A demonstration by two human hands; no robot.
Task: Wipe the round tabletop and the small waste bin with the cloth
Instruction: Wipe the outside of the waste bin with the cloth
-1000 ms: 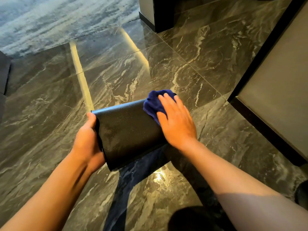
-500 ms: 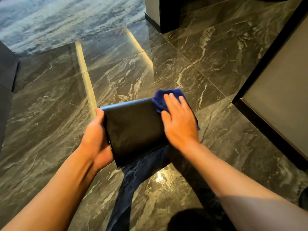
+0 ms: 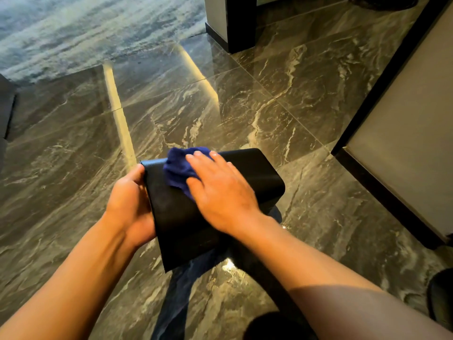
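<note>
A small black waste bin (image 3: 255, 173) is held on its side above the floor, in the middle of the head view. My left hand (image 3: 130, 204) grips the bin's left end. My right hand (image 3: 220, 190) lies flat on the bin's upper face, pressing a dark blue cloth (image 3: 179, 168) against it; the cloth bunches out past my fingertips toward the bin's far left edge. The round tabletop is not in view.
Glossy dark marble floor (image 3: 282, 94) lies all around. A grey panel with a dark frame (image 3: 404, 133) stands at the right. A dark pillar base (image 3: 235, 25) is at the top centre, and pale carpet (image 3: 85, 28) at the top left. My trouser leg (image 3: 176, 295) shows below the bin.
My right hand has slid the cloth from the bin's right end leftward across its upper face. The bin's right end is now uncovered. My left hand keeps its grip.
</note>
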